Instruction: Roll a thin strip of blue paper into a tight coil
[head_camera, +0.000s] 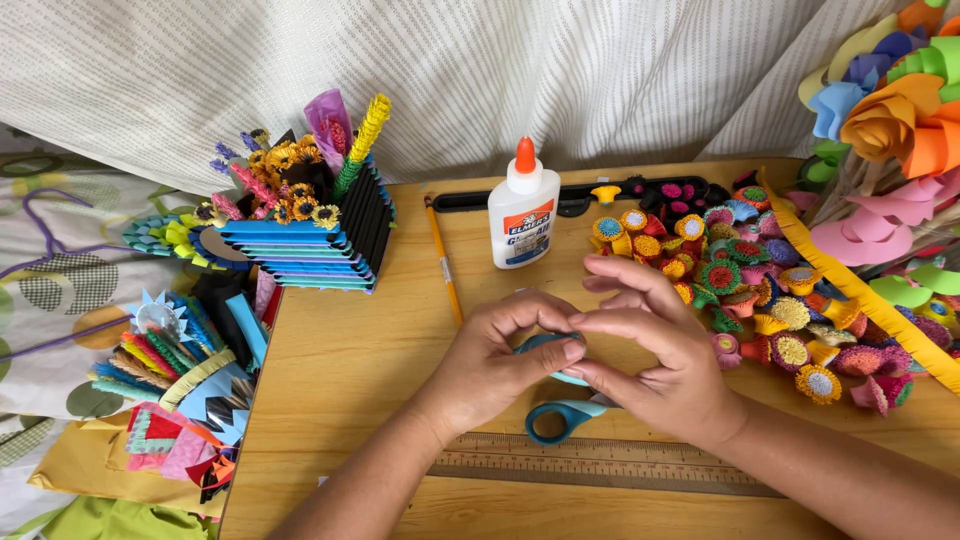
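My left hand and my right hand meet fingertip to fingertip over the middle of the wooden table. Between thumbs and forefingers they pinch a small teal paper strip or coil, mostly hidden by the fingers. Just under the hands lie scissors with teal handles, their blades hidden beneath my right hand. A wooden ruler lies along the table's near side below the scissors.
A white glue bottle with an orange cap stands behind the hands, a yellow pencil to its left. Several rolled paper flowers are heaped at right. A blue-and-black paper holder sits at back left, large paper roses at far right.
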